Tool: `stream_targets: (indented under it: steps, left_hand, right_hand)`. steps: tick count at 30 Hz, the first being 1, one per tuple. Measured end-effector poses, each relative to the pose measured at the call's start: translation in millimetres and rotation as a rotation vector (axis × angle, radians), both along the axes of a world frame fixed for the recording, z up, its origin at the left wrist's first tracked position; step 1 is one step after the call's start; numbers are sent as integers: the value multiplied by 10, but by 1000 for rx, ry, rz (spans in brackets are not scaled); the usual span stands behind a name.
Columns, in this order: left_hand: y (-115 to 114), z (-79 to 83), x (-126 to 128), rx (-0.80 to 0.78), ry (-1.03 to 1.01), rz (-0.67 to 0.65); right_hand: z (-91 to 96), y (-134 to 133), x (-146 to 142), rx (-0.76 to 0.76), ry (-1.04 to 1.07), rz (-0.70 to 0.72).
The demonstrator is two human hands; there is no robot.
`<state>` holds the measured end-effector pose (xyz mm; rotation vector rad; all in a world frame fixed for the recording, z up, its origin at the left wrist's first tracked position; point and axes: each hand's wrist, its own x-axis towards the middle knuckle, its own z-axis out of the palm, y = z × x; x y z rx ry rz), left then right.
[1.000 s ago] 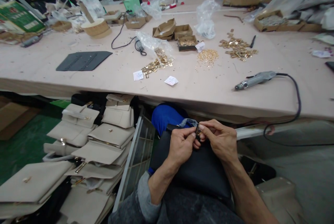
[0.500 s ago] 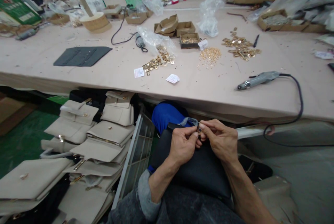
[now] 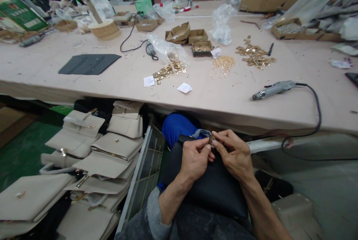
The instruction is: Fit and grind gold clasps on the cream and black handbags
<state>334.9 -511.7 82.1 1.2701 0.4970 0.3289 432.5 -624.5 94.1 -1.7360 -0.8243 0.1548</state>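
A black leather bag (image 3: 209, 184) lies on my lap below the table edge. My left hand (image 3: 195, 158) and my right hand (image 3: 233, 152) meet at its top edge, both pinched on a small gold metal clasp (image 3: 212, 140). A scrap of clear plastic wrap (image 3: 203, 132) sticks out just behind the clasp. The fingers of both hands are closed round the fitting, which is mostly hidden by them.
The pink worktable (image 3: 195, 94) carries piles of gold hardware (image 3: 254, 55), small cardboard boxes (image 3: 195, 37), a grey electric screwdriver (image 3: 272, 89) with its black cable, and a dark leather panel (image 3: 88, 64). Beige bags (image 3: 112, 147) are stacked at my left beside a wire rack (image 3: 145, 169).
My hands stay pinched on the clasp with only slight finger shifts. The view has tilted a little, so the table sits slightly lower in the picture.
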Motion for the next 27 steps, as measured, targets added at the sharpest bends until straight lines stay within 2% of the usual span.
stream_targets:
  steps: [10,14,16,18,21,27]
  left_hand:
    - [-4,-15,21,20,-11,-12]
    - [-10,-13,13,37,15,-5]
    - [-7,5,7,52,34,2]
    - [3,25,3,68,44,-3]
    - [21,37,-7,71,40,-29]
    - [23,-2,-33,45,33,-34]
  right_hand:
    - [-49,-10,-9,52,-67,8]
    - [-77,-49,25,68,32,12]
    - [-80,-85,97,69,176,75]
    - [-63,-119,199,64,323,203]
    - [-15,-147,354,37,433,399]
    - [-42,-119,510,68,549,533]
